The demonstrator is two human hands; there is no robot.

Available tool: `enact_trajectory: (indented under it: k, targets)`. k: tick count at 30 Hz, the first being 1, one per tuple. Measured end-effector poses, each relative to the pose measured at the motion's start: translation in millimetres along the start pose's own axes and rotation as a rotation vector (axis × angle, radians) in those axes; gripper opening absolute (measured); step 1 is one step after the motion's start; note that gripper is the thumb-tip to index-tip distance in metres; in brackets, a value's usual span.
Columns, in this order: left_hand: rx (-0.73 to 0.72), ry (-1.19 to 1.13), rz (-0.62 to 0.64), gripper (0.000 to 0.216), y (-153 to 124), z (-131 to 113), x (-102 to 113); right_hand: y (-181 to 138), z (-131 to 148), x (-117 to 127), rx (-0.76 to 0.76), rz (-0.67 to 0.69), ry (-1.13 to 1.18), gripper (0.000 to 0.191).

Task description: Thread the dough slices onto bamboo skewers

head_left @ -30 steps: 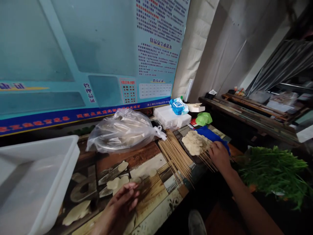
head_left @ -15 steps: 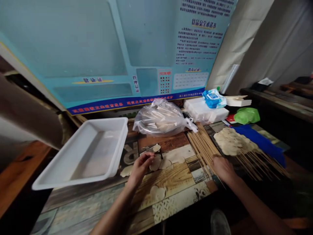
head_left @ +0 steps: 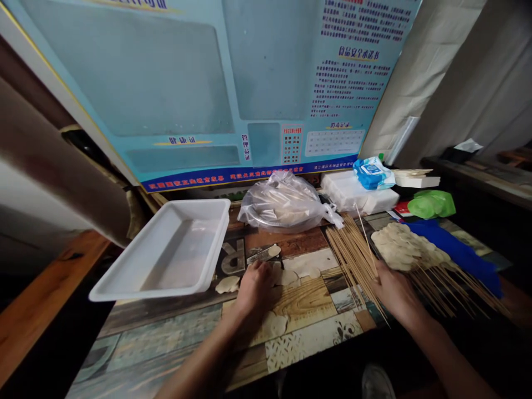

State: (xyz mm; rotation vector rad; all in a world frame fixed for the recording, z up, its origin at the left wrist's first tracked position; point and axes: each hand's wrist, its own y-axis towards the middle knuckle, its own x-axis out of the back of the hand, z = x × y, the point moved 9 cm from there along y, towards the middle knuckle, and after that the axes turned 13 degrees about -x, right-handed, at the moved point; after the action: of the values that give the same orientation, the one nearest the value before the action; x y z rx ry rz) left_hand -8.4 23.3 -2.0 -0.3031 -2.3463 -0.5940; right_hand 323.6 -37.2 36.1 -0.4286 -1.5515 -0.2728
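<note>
My left hand is closed, its fingers curled down at the row of thin pale slices on the table. What its fingertips hold is hidden beneath them. To its left lies another pale slice, and more loose slices lie nearer me. In my right hand is a thin wooden skewer, pinched and tilted up above a bundle of bare skewers. Beside that hand, to the right, is a pile of skewered pale slices with the sticks pointing toward me.
A white plastic tub stands at the left. Along the back are a knotted clear plastic bag, white packs and a blue wipes packet. Blue plastic and a green bag lie at the right. A printed board rises behind.
My right hand has lifted one skewer from the bundle and now holds it tilted up. My left hand has moved down over the slices, its fingers curled. The view has shifted slightly left.
</note>
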Motion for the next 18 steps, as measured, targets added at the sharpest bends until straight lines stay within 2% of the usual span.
enact_trajectory:
  k: [3,7,9,13,18]
  targets:
    - [0.045,-0.298,-0.087,0.011,5,-3,2,-35,25,0,0.146,0.002,0.063,0.018]
    - [0.307,-0.896,-0.160,0.024,7,7,-10,-94,75,-10,0.484,0.022,0.357,0.027]
    - [0.417,-1.075,-0.187,0.030,4,12,-16,-118,91,-18,0.613,0.038,0.453,0.029]
    - [0.550,-1.255,-0.228,0.030,-5,21,-21,-142,104,-41,0.705,0.130,0.468,0.033]
    - [0.532,-1.297,-0.269,0.029,-8,24,-16,-142,102,-55,0.688,0.188,0.431,0.034]
